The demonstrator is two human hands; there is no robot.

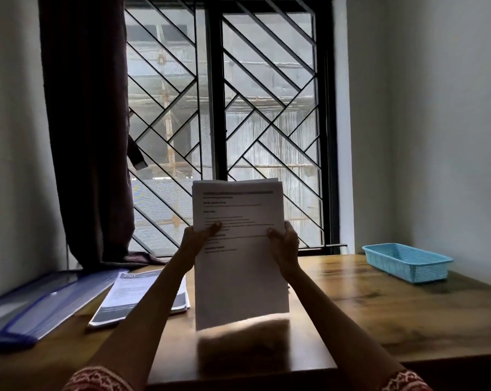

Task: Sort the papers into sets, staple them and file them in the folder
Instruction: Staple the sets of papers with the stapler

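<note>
- Presently, a sheaf of papers (240, 249) is gripped at its left edge by the left hand (196, 239), with the thumb laid across the printed front sheet.
- Its right edge is clasped by the right hand (285, 244), the thumb likewise pressed on the front and the fingers hidden behind.
- The sheaf is held upright above the desk (379, 306), clear of the surface, and its shadow is cast on the wood just below its lower edge.
- Both forearms are stretched forward, and patterned red sleeves (97, 379) are seen at the bottom of the view.
- A second stack of printed papers (134, 294) is laid flat on the desk to the left, partly covered by the left forearm.
- Further left, a blue translucent folder (41, 306) is spread at the desk's edge, just beside that stack.
- A light blue plastic basket (406, 262) is set at the far right of the desk, well apart from the papers.
- Behind the desk, a barred window (224, 108) and a dark curtain (89, 136) are seen.
</note>
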